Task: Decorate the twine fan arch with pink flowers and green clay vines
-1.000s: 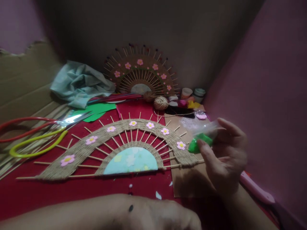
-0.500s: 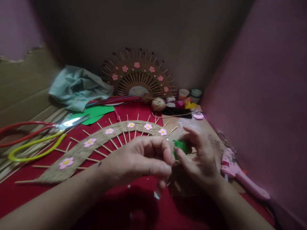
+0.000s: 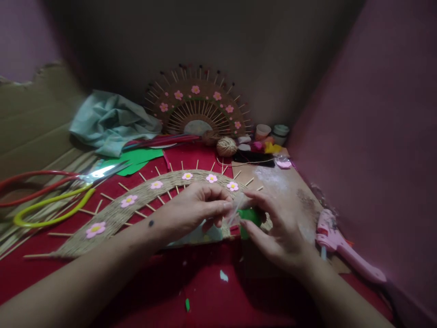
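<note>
Since a second ago: left hand [image 3: 196, 209] brought up from low foreground to meet right hand [image 3: 276, 228]; both grips pinched on clear bag of green pieces [image 3: 247, 215], held over woven fan [image 3: 136, 202]; beyond: pink glue gun [image 3: 344, 253], scissors [image 3: 58, 187], twine ball [image 3: 226, 146], finished fan [image 3: 198, 107].

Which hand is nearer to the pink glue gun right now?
Right. The right hand is just left of the pink glue gun, apart from it; the left hand is farther left, beyond the right one.

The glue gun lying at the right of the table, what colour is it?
Pink; the plastic glue gun shows in the head view.
</note>
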